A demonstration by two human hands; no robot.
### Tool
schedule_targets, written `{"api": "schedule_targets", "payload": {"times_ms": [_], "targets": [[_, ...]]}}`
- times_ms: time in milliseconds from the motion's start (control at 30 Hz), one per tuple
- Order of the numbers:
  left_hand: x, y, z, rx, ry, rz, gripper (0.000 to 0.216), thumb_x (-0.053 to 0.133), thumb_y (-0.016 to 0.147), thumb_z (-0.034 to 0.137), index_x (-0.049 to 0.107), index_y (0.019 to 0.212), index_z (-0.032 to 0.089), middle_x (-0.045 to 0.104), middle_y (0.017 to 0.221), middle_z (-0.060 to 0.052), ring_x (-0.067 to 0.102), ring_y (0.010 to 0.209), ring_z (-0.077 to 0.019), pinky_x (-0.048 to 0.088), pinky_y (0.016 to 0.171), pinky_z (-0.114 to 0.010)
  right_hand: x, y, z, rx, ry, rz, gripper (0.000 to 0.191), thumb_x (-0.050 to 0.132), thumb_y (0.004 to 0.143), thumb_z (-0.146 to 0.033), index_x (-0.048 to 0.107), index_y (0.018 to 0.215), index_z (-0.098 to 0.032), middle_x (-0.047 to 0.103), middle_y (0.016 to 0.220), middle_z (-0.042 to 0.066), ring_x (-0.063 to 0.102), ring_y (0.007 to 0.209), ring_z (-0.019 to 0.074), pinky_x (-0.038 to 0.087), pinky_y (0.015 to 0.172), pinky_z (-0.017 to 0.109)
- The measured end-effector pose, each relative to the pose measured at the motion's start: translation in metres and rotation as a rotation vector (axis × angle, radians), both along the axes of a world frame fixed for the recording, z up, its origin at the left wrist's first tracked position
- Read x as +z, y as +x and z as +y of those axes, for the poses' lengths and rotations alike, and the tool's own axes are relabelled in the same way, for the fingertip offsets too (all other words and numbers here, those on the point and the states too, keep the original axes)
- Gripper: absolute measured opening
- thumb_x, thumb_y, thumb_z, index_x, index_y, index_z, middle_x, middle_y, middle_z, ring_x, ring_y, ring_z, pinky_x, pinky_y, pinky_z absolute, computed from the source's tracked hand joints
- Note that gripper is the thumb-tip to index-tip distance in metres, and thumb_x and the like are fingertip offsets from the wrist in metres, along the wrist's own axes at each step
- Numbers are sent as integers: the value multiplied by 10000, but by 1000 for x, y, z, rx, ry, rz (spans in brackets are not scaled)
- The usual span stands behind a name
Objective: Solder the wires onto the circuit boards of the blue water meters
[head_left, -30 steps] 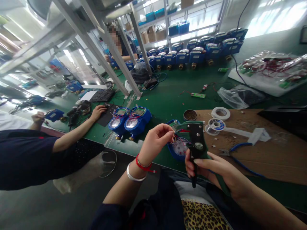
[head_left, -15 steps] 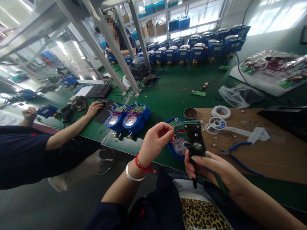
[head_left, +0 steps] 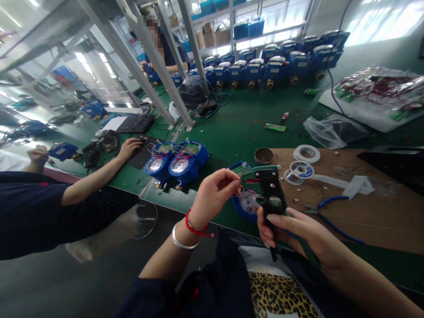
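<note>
My left hand (head_left: 217, 191) pinches thin wires (head_left: 241, 191) that rise from a blue meter (head_left: 247, 204) on the bench edge below. In my right hand (head_left: 291, 229) is a black and green wire stripper (head_left: 270, 187), its handles inside my fingers. The stripper's jaws point left toward the pinched wires, just right of my left fingertips. Both the stripper and my left hand cover part of the meter. Left of it stand two more blue meters (head_left: 187, 163) with loose coloured wires on top.
Blue-handled cutters (head_left: 331, 214), a solder spool (head_left: 300, 172) and a tape roll (head_left: 307, 153) lie on cardboard (head_left: 377, 221) at right. A round tin (head_left: 263, 155) stands behind the stripper. A co-worker's arm (head_left: 96, 179) reaches in from the left. Rows of blue meters (head_left: 255, 68) stand behind.
The wire stripper in my right hand has shifted very slightly, its jaws clear of the wires. My left hand keeps its pinch in nearly the same place.
</note>
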State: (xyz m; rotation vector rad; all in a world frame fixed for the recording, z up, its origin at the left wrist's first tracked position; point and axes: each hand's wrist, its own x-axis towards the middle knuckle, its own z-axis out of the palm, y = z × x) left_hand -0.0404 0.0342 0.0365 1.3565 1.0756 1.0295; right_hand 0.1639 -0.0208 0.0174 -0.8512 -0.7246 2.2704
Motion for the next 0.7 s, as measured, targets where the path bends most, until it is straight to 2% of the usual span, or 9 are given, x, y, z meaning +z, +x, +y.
{"api": "schedule_targets", "payload": {"times_ms": [700], "targets": [[-4, -1, 1, 30, 7, 33, 113, 668, 832, 267, 615, 825, 168, 621, 701, 3, 592, 652, -109, 498, 640, -232, -4, -4, 0, -17, 35, -42, 298, 664, 844, -387, 580, 975, -133, 558, 713, 20, 526, 637, 123, 405, 627, 279]]}}
